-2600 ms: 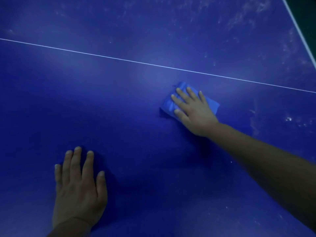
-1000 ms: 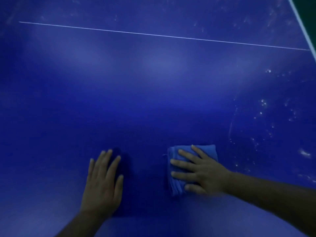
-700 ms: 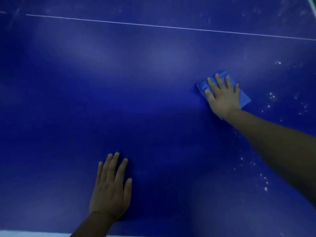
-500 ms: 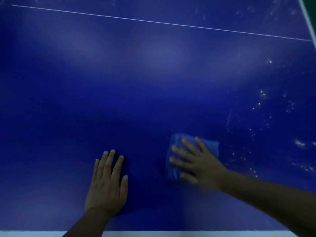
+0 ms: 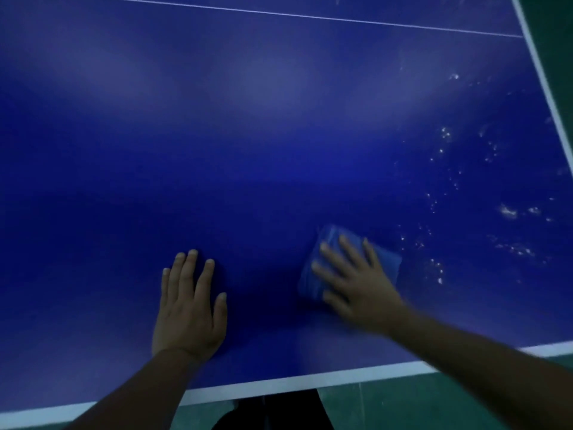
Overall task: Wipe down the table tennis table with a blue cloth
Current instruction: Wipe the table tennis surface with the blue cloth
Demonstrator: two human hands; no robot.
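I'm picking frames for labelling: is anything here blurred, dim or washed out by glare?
Head view: dim overall; the right hand and blue cloth are motion-blurred, the left hand is sharp; soft glare patches lie across the table; the white specks at right stay visible.

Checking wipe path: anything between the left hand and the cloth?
Nothing: the head view shows only bare table between the left hand and the blue cloth.

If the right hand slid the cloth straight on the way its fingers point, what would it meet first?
Nothing but bare table: the right hand, pressing the blue cloth, points up-left over open surface toward the white centre line.
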